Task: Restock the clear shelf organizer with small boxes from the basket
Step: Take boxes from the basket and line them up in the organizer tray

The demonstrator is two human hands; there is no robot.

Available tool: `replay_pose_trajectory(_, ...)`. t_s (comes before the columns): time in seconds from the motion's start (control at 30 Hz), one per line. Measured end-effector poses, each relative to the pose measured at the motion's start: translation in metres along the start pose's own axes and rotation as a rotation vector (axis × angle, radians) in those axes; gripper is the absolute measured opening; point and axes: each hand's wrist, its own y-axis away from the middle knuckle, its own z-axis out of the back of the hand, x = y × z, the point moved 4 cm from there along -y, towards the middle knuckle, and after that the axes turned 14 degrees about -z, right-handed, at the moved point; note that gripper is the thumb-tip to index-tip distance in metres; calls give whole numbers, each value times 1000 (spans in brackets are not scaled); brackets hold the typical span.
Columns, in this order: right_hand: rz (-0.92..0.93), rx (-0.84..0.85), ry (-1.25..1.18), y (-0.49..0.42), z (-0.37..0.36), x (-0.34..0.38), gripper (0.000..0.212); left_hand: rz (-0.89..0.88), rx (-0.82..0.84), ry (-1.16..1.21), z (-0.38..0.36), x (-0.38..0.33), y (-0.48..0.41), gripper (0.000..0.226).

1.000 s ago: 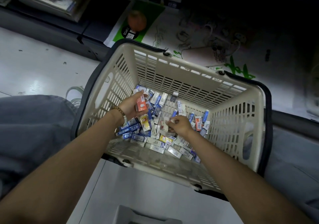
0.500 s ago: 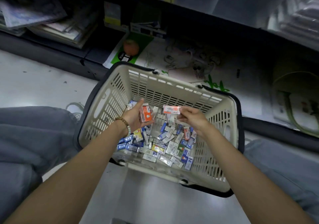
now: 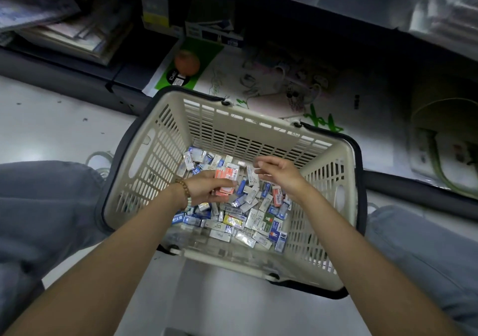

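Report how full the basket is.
Far from full: small boxes cover only the floor of the basket; its slotted walls stand bare above.

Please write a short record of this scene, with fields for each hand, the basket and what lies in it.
left hand: grips a small stack of orange boxes
right hand: above the basket, fingers loosely curled, holds nothing
basket: beige, slotted walls, on the floor between the person's legs
contents: many small boxes, mostly blue and white, loose
left wrist: bead bracelet

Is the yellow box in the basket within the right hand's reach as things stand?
Likely yes: the right hand is empty above the open basket, and the yellow box lies exposed on top.
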Motion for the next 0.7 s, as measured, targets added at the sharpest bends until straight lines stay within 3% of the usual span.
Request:
replay_pose_trajectory(0.07, -64, -151, 285, -18, 21, -28, 34, 2, -85, 40, 11, 5, -4, 31)
replay_pose_trajectory(0.17, -177, -145, 599, -38, 34, -73, 55, 20, -167, 33, 22, 11, -8, 24)
replay_pose_trajectory(0.37, -199, -115, 739, -56, 29, -101, 71, 67, -235, 41, 29, 14, -12, 41)
replay_pose_trajectory(0.5, -177, -167, 805, -61, 31, -103, 61, 52, -238, 61, 31, 14, -14, 23)
replay_pose_trajectory(0.63, -146, -309, 675, -59, 38, -97, 34, 56, -253, 84, 31, 13, -11, 26)
replay_pose_trajectory(0.7, -174, -291, 637, -55, 40, -96, 26, 61, -265, 94, 31, 13, -9, 26)
